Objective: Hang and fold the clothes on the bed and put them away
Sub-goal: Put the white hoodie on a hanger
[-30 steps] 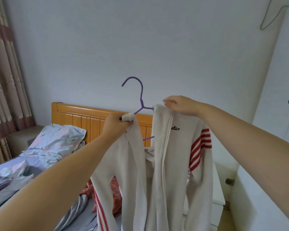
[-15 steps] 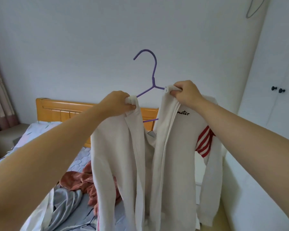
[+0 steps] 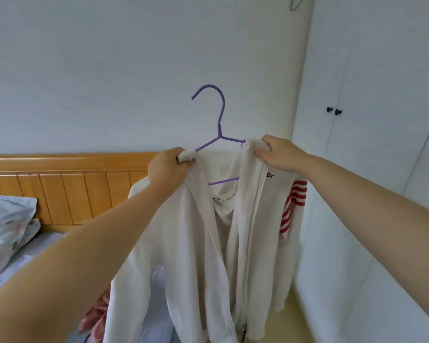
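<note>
A white zip jacket (image 3: 198,243) with red stripes on its sleeve hangs open on a purple hanger (image 3: 219,125), held up in front of me. My left hand (image 3: 167,167) grips the jacket's left collar edge at the hanger's left arm. My right hand (image 3: 279,152) grips the right collar edge at the hanger's right arm. The hanger's hook stands free above both hands. A reddish garment (image 3: 97,315) lies on the bed (image 3: 35,246) below, partly hidden by the jacket.
A wooden headboard (image 3: 72,184) runs along the wall on the left, with a patterned pillow (image 3: 8,226) beside it. White wardrobe doors (image 3: 372,144) with dark knobs (image 3: 333,110) stand on the right.
The view has swung between frames. My hands keep their hold on the collar edges, and the jacket stays draped on the hanger.
</note>
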A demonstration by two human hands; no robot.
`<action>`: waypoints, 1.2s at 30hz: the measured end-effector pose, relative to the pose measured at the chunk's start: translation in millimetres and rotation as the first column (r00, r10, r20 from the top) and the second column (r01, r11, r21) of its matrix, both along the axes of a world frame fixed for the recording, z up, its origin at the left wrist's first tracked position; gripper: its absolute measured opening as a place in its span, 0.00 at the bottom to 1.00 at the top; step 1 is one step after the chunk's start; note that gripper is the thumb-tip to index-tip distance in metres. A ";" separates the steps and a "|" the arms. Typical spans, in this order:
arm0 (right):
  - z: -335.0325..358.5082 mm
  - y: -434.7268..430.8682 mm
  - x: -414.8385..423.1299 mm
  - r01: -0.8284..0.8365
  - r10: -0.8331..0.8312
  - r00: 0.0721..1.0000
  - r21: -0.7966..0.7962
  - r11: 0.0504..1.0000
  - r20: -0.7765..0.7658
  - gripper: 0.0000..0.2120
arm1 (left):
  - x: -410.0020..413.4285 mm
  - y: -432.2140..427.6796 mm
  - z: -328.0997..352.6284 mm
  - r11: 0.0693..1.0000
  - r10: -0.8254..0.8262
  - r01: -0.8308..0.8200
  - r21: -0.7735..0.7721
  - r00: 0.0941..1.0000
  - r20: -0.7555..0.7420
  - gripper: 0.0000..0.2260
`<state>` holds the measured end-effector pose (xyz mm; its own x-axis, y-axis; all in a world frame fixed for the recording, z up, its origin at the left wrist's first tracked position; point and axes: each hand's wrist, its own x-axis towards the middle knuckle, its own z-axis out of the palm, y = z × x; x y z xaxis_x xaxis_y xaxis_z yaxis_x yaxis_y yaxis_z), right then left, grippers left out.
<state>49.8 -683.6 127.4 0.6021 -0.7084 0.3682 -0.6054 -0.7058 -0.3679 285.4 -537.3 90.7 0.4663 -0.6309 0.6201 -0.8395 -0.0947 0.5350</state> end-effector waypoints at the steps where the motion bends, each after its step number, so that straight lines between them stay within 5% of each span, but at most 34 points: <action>1: -3.8 -6.9 -8.4 0.036 -0.037 0.999 -0.028 0.999 -0.031 0.20 | -6.3 -12.7 -2.2 1.000 -0.021 0.021 -0.007 1.000 -0.008 0.15; 5: -14.2 -33.1 -48.5 0.147 -0.137 0.986 -0.102 0.984 0.099 0.19 | -32.0 -68.6 -13.1 0.988 -0.152 0.150 -0.030 0.988 -0.041 0.17; 8: -24.6 -55.6 -81.7 0.209 -0.210 0.977 -0.018 0.978 -0.033 0.19 | -47.5 -115.4 -20.9 0.958 -0.287 0.287 -0.013 0.954 -0.089 0.14; 10: -31.3 -68.9 -102.6 0.279 -0.278 0.960 -0.017 0.960 0.020 0.20 | -61.2 -145.4 -26.9 0.927 -0.373 0.374 -0.007 0.922 -0.106 0.13; 21: -69.2 -85.5 -210.9 0.673 -0.679 0.733 -0.115 0.730 -0.020 0.16 | -170.3 -279.6 -49.8 0.701 -0.705 0.713 0.028 0.697 -0.130 0.10; 31: -67.0 -51.9 -275.9 0.924 -0.932 0.362 -0.140 0.357 0.010 0.15 | -290.3 -355.6 -46.7 0.328 -0.932 0.943 0.062 0.333 -0.145 0.13; 36: -46.6 -9.3 -302.6 0.980 -0.996 0.078 -0.184 0.071 0.032 0.15 | -350.4 -360.4 -32.4 0.193 -0.977 0.979 0.062 0.198 -0.076 0.11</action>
<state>-252.8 -692.9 80.8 -0.5804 -0.6333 0.5119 -0.8061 0.5361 -0.2508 -65.0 -897.7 58.3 -0.5541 -0.6318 0.5421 -0.2836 0.7555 0.5907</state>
